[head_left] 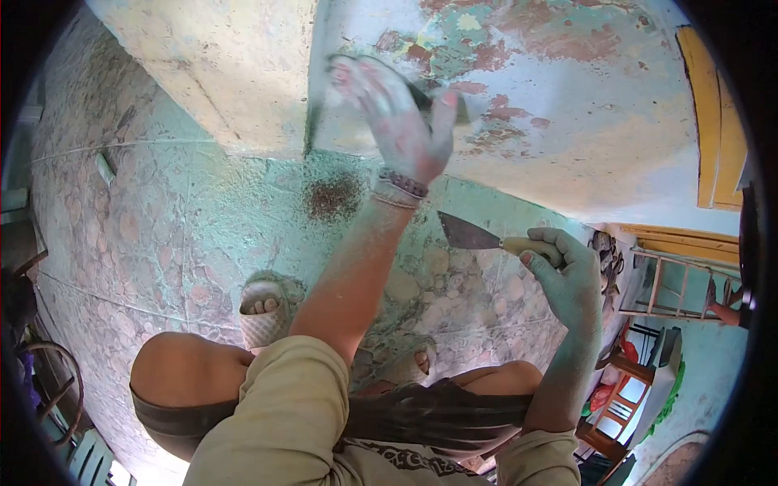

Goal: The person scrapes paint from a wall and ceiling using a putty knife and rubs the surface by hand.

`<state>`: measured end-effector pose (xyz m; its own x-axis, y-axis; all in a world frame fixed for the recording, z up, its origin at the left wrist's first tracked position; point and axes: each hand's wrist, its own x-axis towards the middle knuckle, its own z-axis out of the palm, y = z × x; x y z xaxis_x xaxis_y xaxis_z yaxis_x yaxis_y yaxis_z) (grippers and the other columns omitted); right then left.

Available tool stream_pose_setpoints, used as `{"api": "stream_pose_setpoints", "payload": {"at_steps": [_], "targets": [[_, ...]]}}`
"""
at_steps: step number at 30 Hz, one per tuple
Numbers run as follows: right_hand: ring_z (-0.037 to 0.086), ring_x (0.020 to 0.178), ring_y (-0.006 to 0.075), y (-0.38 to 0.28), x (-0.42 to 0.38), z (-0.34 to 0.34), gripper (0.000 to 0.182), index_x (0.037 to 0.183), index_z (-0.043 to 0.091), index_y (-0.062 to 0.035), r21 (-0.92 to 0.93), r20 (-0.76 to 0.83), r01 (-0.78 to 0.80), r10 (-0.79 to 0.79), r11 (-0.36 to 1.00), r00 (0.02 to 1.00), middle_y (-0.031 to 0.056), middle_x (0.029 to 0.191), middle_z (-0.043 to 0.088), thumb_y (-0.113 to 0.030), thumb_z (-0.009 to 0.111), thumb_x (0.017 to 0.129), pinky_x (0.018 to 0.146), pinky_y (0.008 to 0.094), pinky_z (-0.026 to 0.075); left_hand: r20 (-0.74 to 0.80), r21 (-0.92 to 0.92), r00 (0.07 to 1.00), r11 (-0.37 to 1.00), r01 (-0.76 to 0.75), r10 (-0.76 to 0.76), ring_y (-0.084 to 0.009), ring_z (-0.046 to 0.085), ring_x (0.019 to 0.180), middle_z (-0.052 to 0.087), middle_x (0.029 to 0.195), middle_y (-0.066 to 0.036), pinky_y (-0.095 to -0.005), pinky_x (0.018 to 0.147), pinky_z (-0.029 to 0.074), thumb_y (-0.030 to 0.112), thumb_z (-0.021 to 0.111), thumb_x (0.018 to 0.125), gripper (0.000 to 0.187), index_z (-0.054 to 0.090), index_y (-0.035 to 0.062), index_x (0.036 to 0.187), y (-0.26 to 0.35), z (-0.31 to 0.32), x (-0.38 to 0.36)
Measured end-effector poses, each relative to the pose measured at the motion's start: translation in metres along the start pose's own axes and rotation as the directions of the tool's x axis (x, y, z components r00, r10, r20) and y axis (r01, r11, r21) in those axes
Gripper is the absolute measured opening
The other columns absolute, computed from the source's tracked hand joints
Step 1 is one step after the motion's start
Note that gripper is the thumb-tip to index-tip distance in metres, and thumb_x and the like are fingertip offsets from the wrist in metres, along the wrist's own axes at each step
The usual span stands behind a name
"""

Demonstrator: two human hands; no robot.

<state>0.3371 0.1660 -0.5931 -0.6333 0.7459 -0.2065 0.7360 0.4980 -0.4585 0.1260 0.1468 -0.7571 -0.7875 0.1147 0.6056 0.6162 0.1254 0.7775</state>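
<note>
The wall (559,105) fills the far side, its paint flaking in red and green patches, with a corner edge running down just left of the left hand; the patterned floor (162,235) spreads below, dusted with a dark heap of scrapings (334,196) at the wall's foot; the person squats, knees and sandalled feet near; the left hand (399,121) is pressed against the wall, fingers spread and flat over something dark, likely a sanding pad or block, though blur hides what it is; the right hand (567,271) is closed round the handle of a scraper (470,235), held off the wall, blade pointing left; the step looks like rubbing down loosened paint, with the scraper resting between passes; the next move would call for bringing the blade flat to a flaking patch, kept at a shallow angle; the lens rim cuts off the sides, and the furniture at right is too small to read
</note>
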Motion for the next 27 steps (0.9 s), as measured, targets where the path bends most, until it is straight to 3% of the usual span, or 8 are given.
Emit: {"api": "stream_pose_setpoints", "payload": {"at_steps": [5, 8, 10, 12, 14, 17, 22, 27], "targets": [[0.060, 0.068, 0.0114, 0.012, 0.004, -0.003, 0.027, 0.101, 0.066, 0.0010, 0.079, 0.057, -0.110, 0.106, 0.991, 0.993, 0.0109, 0.081, 0.069, -0.006, 0.072, 0.076, 0.064, 0.0256, 0.049, 0.438, -0.047, 0.893, 0.995, -0.087, 0.099, -0.0453, 0.026, 0.134, 0.032, 0.139, -0.033, -0.0539, 0.111, 0.017, 0.037, 0.053, 0.091, 0.066, 0.036, -0.0106, 0.133, 0.016, -0.003, -0.066], [0.060, 0.068, 0.0103, 0.026, 0.008, -0.011, 0.028, 0.101, 0.065, 0.0039, -0.069, 0.125, -0.063, 0.071, 0.996, 0.990, 0.0102, 0.081, 0.070, -0.006, 0.071, 0.076, 0.065, 0.0260, 0.050, 0.293, -0.162, 0.937, 0.976, -0.148, 0.190, -0.0374, 0.053, 0.114, 0.059, 0.118, -0.020, -0.0439, 0.099, 0.039, 0.027, 0.063, 0.085, 0.039, 0.059, 0.0000, 0.113, 0.003, -0.007, -0.092], [0.061, 0.069, 0.0100, 0.037, 0.007, -0.021, 0.029, 0.102, 0.063, 0.0062, 0.023, 0.105, -0.093, 0.090, 0.995, 0.990, 0.0103, 0.082, 0.070, -0.006, 0.071, 0.077, 0.066, 0.0251, 0.050, 0.583, 0.107, 0.724, 0.918, 0.382, -0.369, -0.0328, 0.059, 0.098, 0.064, 0.101, -0.013, -0.0381, 0.088, 0.044, 0.022, 0.069, 0.080, 0.029, 0.064, 0.0029, 0.102, 0.014, -0.022, -0.073], [0.061, 0.070, 0.0090, 0.045, 0.007, -0.032, 0.031, 0.104, 0.061, 0.0091, 0.198, 0.060, -0.118, 0.109, 0.973, 0.992, 0.0095, 0.084, 0.070, -0.006, 0.070, 0.078, 0.065, 0.0215, 0.051, 0.563, 0.166, 0.640, 0.830, 0.532, -0.523, -0.0288, 0.062, 0.088, 0.066, 0.094, -0.010, -0.0336, 0.082, 0.047, 0.021, 0.072, 0.078, 0.026, 0.065, 0.0041, 0.097, 0.010, -0.018, -0.068], [0.061, 0.070, 0.0080, 0.049, 0.004, -0.039, 0.030, 0.104, 0.061, 0.0077, 0.283, -0.055, -0.100, 0.120, 0.954, 0.991, 0.0090, 0.085, 0.069, -0.005, 0.070, 0.079, 0.062, 0.0202, 0.050, 0.357, -0.074, 0.860, 0.907, 0.416, -0.365, -0.0254, 0.060, 0.086, 0.066, 0.094, -0.010, -0.0304, 0.080, 0.047, 0.023, 0.073, 0.078, 0.030, 0.064, 0.0037, 0.099, -0.008, -0.004, -0.089], [0.059, 0.068, 0.0062, 0.048, 0.002, -0.042, 0.030, 0.105, 0.061, 0.0063, 0.334, -0.126, -0.101, 0.150, 0.937, 0.981, 0.0074, 0.086, 0.068, -0.007, 0.070, 0.080, 0.057, 0.0197, 0.049, 0.512, -0.103, 0.666, 0.731, 0.675, -0.543, -0.0206, 0.059, 0.089, 0.064, 0.097, -0.008, -0.0320, 0.081, 0.047, 0.035, 0.070, 0.081, 0.041, 0.060, 0.0032, 0.106, 0.017, -0.001, -0.101], [0.058, 0.069, 0.0071, 0.053, 0.002, -0.030, 0.032, 0.107, 0.060, 0.0059, 0.452, -0.148, -0.048, 0.127, 0.891, 0.981, 0.0073, 0.086, 0.067, -0.011, 0.070, 0.082, 0.057, 0.0205, 0.049, 0.929, -0.269, 0.264, 0.018, 0.963, -0.258, -0.0198, 0.057, 0.097, 0.058, 0.111, -0.009, -0.0381, 0.085, 0.045, 0.037, 0.056, 0.093, 0.045, 0.052, 0.0009, 0.119, 0.036, 0.008, -0.108], [0.063, 0.082, 0.0152, 0.053, 0.014, -0.013, 0.038, 0.116, 0.052, 0.0059, 0.793, -0.231, 0.094, 0.155, 0.602, 0.960, 0.0122, 0.099, 0.062, -0.018, 0.063, 0.089, 0.072, 0.0271, 0.054, 0.893, -0.417, 0.346, -0.241, 0.876, -0.288, -0.0188, 0.057, 0.095, 0.058, 0.110, -0.007, -0.0395, 0.084, 0.046, 0.033, 0.052, 0.096, 0.038, 0.051, 0.0018, 0.117, 0.061, 0.008, -0.106]]}}
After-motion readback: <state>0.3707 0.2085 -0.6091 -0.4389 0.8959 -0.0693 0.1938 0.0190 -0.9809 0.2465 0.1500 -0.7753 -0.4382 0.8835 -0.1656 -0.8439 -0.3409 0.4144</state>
